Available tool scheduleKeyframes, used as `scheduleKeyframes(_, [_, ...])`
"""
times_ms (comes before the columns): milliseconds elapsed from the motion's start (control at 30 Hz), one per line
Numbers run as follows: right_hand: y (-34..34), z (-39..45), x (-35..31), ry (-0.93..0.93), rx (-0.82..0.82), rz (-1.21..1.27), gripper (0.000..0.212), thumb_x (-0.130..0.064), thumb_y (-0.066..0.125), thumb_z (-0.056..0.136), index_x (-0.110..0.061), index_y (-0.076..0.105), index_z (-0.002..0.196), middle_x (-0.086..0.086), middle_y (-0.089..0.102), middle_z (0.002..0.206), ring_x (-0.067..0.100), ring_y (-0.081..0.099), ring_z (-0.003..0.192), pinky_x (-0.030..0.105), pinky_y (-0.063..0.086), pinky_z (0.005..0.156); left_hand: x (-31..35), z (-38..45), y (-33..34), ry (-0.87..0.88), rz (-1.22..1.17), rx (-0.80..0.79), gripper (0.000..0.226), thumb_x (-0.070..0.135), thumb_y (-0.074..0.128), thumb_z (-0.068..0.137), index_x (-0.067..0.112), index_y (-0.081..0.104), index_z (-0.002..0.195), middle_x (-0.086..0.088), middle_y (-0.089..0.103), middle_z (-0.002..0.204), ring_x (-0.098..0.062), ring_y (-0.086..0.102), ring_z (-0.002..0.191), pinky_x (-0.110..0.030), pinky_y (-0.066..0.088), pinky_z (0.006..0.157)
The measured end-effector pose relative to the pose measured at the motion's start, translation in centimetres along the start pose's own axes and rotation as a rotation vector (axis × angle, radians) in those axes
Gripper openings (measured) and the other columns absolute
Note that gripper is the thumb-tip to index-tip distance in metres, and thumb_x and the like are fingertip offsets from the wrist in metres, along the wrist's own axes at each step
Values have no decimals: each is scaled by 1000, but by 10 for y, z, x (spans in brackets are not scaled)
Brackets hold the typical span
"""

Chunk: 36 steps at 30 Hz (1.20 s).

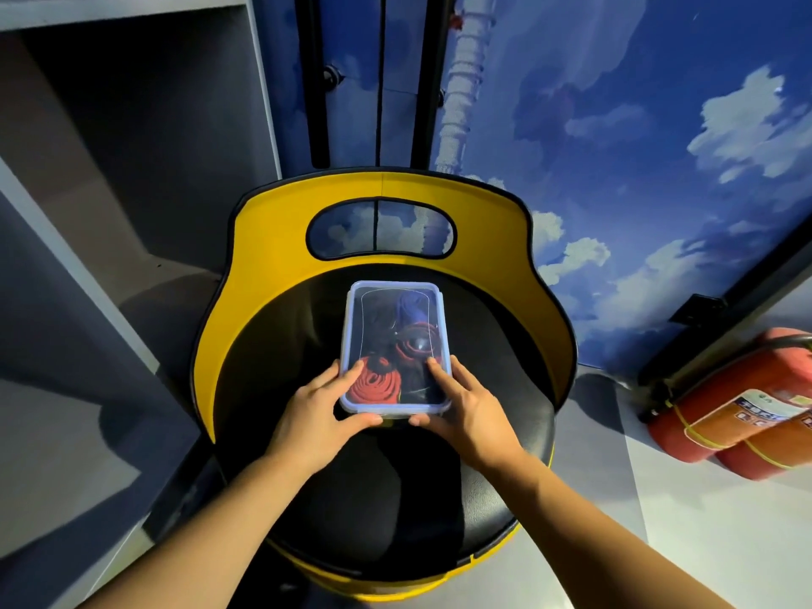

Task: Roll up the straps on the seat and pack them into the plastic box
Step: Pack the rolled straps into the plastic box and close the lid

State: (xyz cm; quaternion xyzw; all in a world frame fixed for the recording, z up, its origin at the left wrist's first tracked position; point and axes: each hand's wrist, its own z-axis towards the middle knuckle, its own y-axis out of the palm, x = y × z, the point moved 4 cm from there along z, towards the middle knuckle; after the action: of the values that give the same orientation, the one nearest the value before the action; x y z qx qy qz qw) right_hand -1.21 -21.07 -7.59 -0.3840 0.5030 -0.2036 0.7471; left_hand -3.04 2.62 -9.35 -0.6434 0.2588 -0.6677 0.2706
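A clear plastic box (393, 301) with a pale blue-rimmed lid on it stands on the black seat (395, 490) of a yellow-backed chair. Through the lid I see rolled straps: a red roll (373, 384), a red-and-dark roll (413, 345), a blue one (411, 307) and black ones. My left hand (325, 406) lies on the lid's near left corner, fingers straight on top, thumb along the near edge. My right hand (461, 402) mirrors it at the near right corner, fingers pressing the lid, thumb at the front rim.
The chair's yellow backrest (382, 191) with an oval cut-out rises behind the box. Grey shelving (88, 213) stands to the left. Red fire extinguishers (742, 415) lie on the floor at the right, below a wall painted with blue sky and clouds.
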Motion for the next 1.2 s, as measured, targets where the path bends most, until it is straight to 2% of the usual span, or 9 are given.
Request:
scheduleKeyframes(133, [4, 3, 5, -23, 5, -44, 85, -53, 72, 85, -22, 35, 155, 3, 35, 157, 21, 54, 128, 26, 48, 100, 2, -3, 8, 11, 56, 37, 93, 71, 63, 70, 36, 38, 153, 0, 37, 159, -21, 42, 142, -42, 47, 109])
scheduleKeyframes(233, [5, 8, 9, -20, 11, -52, 82, -48, 72, 86, -19, 35, 154, 2, 36, 157, 23, 56, 126, 31, 50, 99, 6, -1, 13, 17, 38, 85, 90, 58, 74, 73, 30, 41, 152, -5, 41, 157, -24, 45, 140, -41, 47, 109])
scheduleKeyframes(433, [6, 12, 13, 3, 12, -30, 81, -48, 72, 86, -18, 38, 153, -1, 36, 157, 19, 54, 129, 19, 43, 103, 5, 1, 13, 22, -12, 117, 88, 50, 82, 71, 29, 47, 149, -5, 46, 154, -24, 50, 137, -43, 50, 107])
scheduleKeyframes(667, [3, 10, 9, 29, 14, 32, 81, -46, 73, 87, -20, 35, 154, -17, 28, 153, 10, 45, 134, -5, 24, 99, 11, 0, 8, 14, -50, 128, 87, 43, 87, 70, 29, 49, 147, -2, 46, 154, -17, 47, 138, -24, 40, 108])
scheduleKeyframes(767, [2, 10, 8, 40, 7, 52, 82, -47, 72, 87, -22, 33, 155, -17, 27, 156, 0, 43, 132, -6, 24, 98, 12, -1, 5, 9, -59, 108, 88, 44, 87, 71, 31, 48, 148, 2, 44, 155, -13, 45, 139, -22, 38, 108])
scheduleKeyframes(900, [-1, 10, 5, 36, 9, 70, 82, -49, 71, 88, -24, 32, 156, -30, 21, 148, -11, 36, 126, -6, 27, 97, 14, -1, -3, 3, -53, 68, 84, 44, 85, 75, 34, 46, 149, 8, 43, 155, -8, 43, 138, -21, 37, 109])
scheduleKeyframes(1033, [-6, 9, -2, 50, 33, 17, 78, -45, 75, 86, -19, 42, 151, -22, 36, 139, -8, 42, 118, -9, 24, 90, 17, 3, -15, -9, -16, 27, 77, 39, 83, 78, 35, 48, 147, 7, 46, 152, -10, 44, 138, -24, 39, 108])
scheduleKeyframes(1100, [-6, 8, -4, 70, 88, -51, 73, -44, 79, 82, -15, 53, 143, -12, 53, 136, 4, 57, 113, -3, 34, 90, 20, 2, -18, -29, 22, 58, 74, 39, 85, 76, 30, 55, 143, 4, 53, 146, -13, 50, 132, -26, 43, 105])
scheduleKeyframes(1200, [1, 8, -5, 110, 192, -156, 63, -42, 83, 76, -11, 66, 128, 2, 68, 118, 23, 69, 97, 28, 58, 81, 27, 1, -16, -61, 106, 147, 66, 39, 86, 75, 22, 64, 135, -1, 61, 139, -18, 57, 126, -31, 48, 102])
